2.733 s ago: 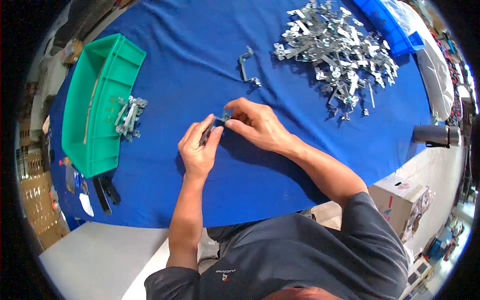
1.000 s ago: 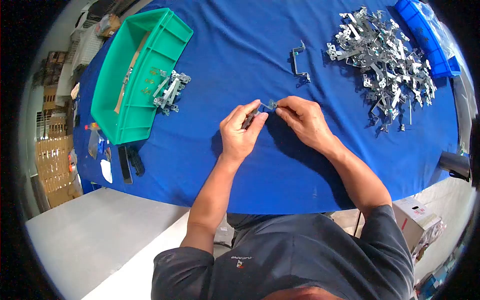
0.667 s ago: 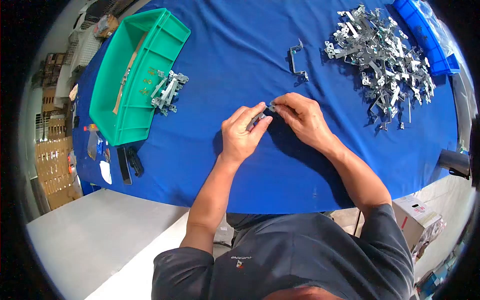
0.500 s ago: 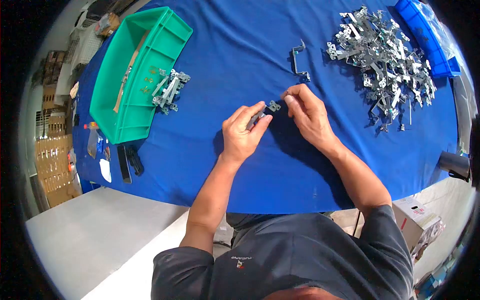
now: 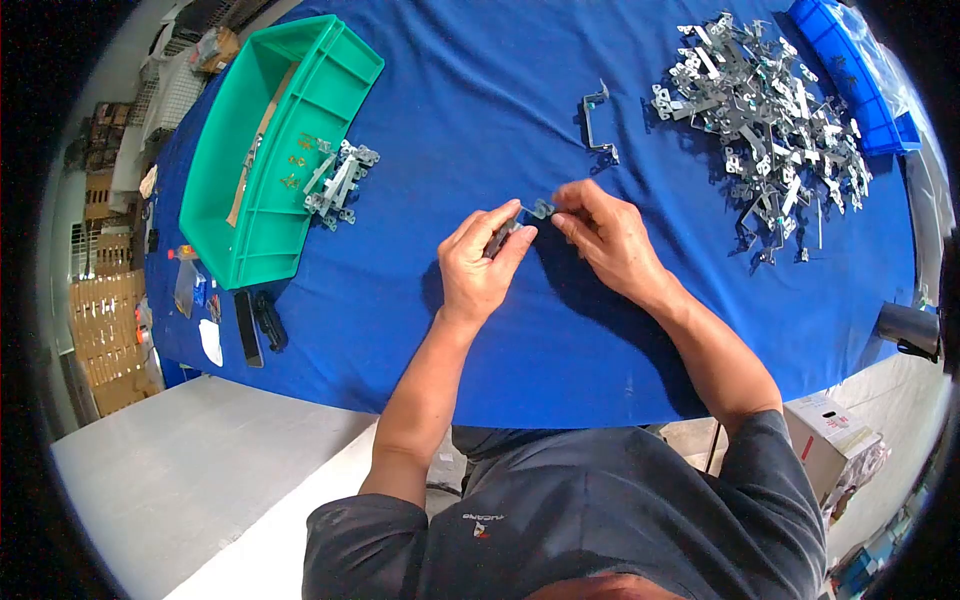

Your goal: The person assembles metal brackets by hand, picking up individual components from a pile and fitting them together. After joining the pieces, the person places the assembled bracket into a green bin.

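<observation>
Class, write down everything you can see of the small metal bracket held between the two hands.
The metal bracket is a small, thin, grey strip of bent sheet metal with a flat tab at its far end. It is held over the blue cloth. The left hand pinches its lower part; the right hand grips the tab.

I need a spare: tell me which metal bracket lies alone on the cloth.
The U-shaped bracket beyond the right hand; the rest lie in the big heap or the small stack, or are held.
</observation>
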A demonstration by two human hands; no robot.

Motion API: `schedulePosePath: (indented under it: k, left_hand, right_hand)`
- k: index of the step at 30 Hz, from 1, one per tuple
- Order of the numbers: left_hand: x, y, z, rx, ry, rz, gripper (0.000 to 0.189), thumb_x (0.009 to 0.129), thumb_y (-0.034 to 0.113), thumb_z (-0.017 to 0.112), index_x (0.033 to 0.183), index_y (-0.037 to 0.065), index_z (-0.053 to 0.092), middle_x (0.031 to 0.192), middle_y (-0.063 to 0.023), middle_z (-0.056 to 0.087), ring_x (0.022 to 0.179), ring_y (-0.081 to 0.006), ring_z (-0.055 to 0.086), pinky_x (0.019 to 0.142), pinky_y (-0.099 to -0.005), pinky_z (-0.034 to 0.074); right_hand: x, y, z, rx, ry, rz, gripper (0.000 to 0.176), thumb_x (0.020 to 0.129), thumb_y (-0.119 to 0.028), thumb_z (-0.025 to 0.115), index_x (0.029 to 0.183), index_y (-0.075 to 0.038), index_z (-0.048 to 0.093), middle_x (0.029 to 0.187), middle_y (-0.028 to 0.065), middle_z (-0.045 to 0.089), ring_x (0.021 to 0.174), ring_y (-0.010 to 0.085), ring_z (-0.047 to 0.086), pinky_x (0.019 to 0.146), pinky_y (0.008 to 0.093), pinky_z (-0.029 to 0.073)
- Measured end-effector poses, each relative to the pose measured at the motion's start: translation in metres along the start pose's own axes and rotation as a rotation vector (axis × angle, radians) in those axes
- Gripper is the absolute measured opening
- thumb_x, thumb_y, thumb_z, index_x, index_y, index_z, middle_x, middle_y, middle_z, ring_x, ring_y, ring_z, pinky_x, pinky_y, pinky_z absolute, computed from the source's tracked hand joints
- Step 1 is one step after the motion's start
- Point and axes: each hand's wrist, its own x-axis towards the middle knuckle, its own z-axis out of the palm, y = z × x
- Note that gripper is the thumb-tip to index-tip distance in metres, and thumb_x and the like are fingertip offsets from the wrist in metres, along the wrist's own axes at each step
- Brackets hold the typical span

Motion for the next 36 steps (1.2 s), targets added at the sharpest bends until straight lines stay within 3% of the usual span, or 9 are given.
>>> schedulePosePath:
  k: [5,9,15,18,21,26,31,32,36]
  left_hand:
    - [-0.001,0.003,-0.001,0.032,-0.080,0.007,0.033,0.081,0.000,0.083,0.112,-0.001,0.074,0.087,-0.0084,0.071,0.073,-0.0118,0.064,0.066,-0.0269,0.052]
    - [-0.003,0.000,0.002,0.010,-0.085,0.041,0.035,0.079,-0.001,0.084,0.114,0.000,0.075,0.083,-0.0094,0.070,0.072,-0.0136,0.064,0.067,-0.0270,0.052]
    - [0.003,-0.003,-0.001,0.007,-0.037,0.076,0.033,0.089,-0.002,0.074,0.122,0.001,0.072,0.106,-0.0108,0.074,0.079,-0.0106,0.065,0.066,-0.0242,0.053]
    - [-0.005,-0.003,-0.006,-0.305,-0.051,-0.375,0.040,0.096,0.003,0.066,0.136,0.000,0.062,0.120,-0.0152,0.071,0.075,-0.0088,0.065,0.056,-0.0201,0.050]
    - [0.000,0.000,-0.006,-0.583,-0.039,-0.352,0.047,0.095,-0.001,0.063,0.141,-0.002,0.054,0.134,-0.0214,0.063,0.078,-0.0123,0.067,0.054,-0.0212,0.051]
    - [0.009,0.007,-0.009,-1.135,-0.171,-0.263,0.064,0.093,0.003,0.063,0.151,0.000,0.034,0.145,-0.0311,0.050,0.114,-0.0344,0.068,0.090,-0.0360,0.063]
    - [0.003,-0.004,-0.015,-0.890,-0.046,-0.401,0.044,0.101,0.009,0.059,0.141,-0.004,0.049,0.129,-0.0254,0.064,0.098,-0.0251,0.072,0.078,-0.0303,0.062]
    - [0.002,-0.007,-0.017,-0.837,-0.031,-0.421,0.039,0.102,0.009,0.057,0.138,-0.005,0.053,0.124,-0.0236,0.068,0.094,-0.0221,0.073,0.075,-0.0285,0.061]
    - [0.000,-0.011,-0.017,-0.427,0.092,-0.394,0.038,0.097,0.003,0.061,0.134,-0.006,0.063,0.099,-0.0096,0.076,0.075,-0.0064,0.061,0.063,-0.0190,0.045]
  right_hand:
    - [0.000,0.001,0.002,0.093,0.000,-0.003,0.013,0.094,-0.011,0.070,0.102,-0.001,0.067,0.084,0.0141,0.065,0.072,0.0312,0.064,0.064,0.0405,0.050]
    - [0.001,0.001,0.002,-0.059,0.085,-0.235,0.010,0.095,-0.008,0.068,0.101,-0.001,0.066,0.086,0.0148,0.059,0.079,0.0321,0.060,0.069,0.0402,0.049]
    - [0.004,0.009,0.003,-0.096,0.104,-0.394,0.011,0.094,-0.006,0.066,0.103,-0.002,0.061,0.096,0.0164,0.061,0.089,0.0372,0.062,0.077,0.0444,0.052]
    - [0.002,0.008,0.004,-0.125,0.021,-0.385,0.014,0.092,-0.004,0.067,0.105,-0.002,0.062,0.099,0.0152,0.064,0.091,0.0353,0.065,0.078,0.0433,0.053]
    - [0.000,0.008,0.001,-0.151,0.020,-0.352,0.014,0.093,-0.001,0.066,0.106,0.000,0.061,0.099,0.0159,0.066,0.088,0.0342,0.066,0.077,0.0411,0.054]
    - [0.000,0.006,0.001,0.038,0.070,-0.153,0.012,0.100,-0.008,0.062,0.106,0.001,0.059,0.088,0.0127,0.066,0.079,0.0248,0.066,0.071,0.0375,0.053]
    - [-0.003,-0.005,-0.001,0.214,-0.050,0.057,0.017,0.102,-0.013,0.060,0.109,0.003,0.061,0.081,0.0081,0.064,0.075,0.0141,0.062,0.069,0.0341,0.052]
    - [-0.003,-0.002,0.003,0.208,-0.033,0.010,0.018,0.097,-0.014,0.063,0.104,0.002,0.066,0.081,0.0201,0.069,0.074,0.0337,0.070,0.067,0.0422,0.053]
    - [-0.004,-0.003,0.000,0.042,-0.083,-0.096,0.018,0.095,-0.015,0.067,0.104,0.000,0.071,0.090,0.0205,0.072,0.083,0.0348,0.073,0.072,0.0434,0.056]
